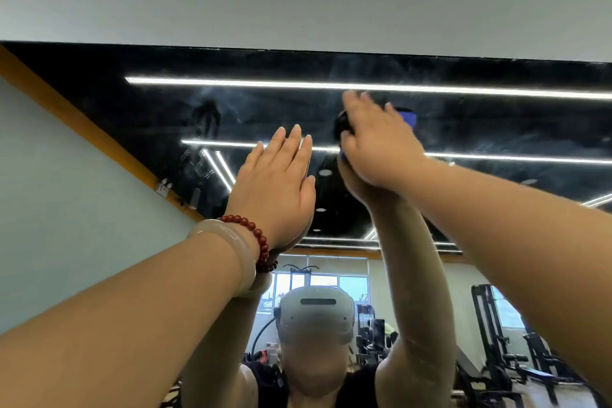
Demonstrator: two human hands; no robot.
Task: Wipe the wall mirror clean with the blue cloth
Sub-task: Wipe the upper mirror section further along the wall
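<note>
Cloth and glass meet high up: the blue cloth (406, 116) is trapped between the right hand (381, 142) and the wall mirror (132, 109), just below the mirror's top edge. Only a corner of it shows past the fingers, with a sliver by the heel of the palm. That hand lies spread over it, fingers stretched rather than curled, pressing it to the glass. The left hand (278, 182) holds nothing; its fingers are straight and close together, the palm flat on the mirror beside the other.

The bare left palm is the likeliest trouble, as skin on glass would probably leave new prints in the area being cleaned. With so little cloth showing beyond the right hand, the fingertips may drag on the glass and streak it, or the cloth may bunch and slide out. Both arms look fully stretched, so pressure near the top edge may be weak. The hazy smears (205, 119) to the left could be missed.

A red bead bracelet (256, 233) and a pale bangle (225, 248) sit on the left wrist, close enough to the glass to tap it.

No brand, label or writing can be read, not even on the reflected headset (316, 311).
</note>
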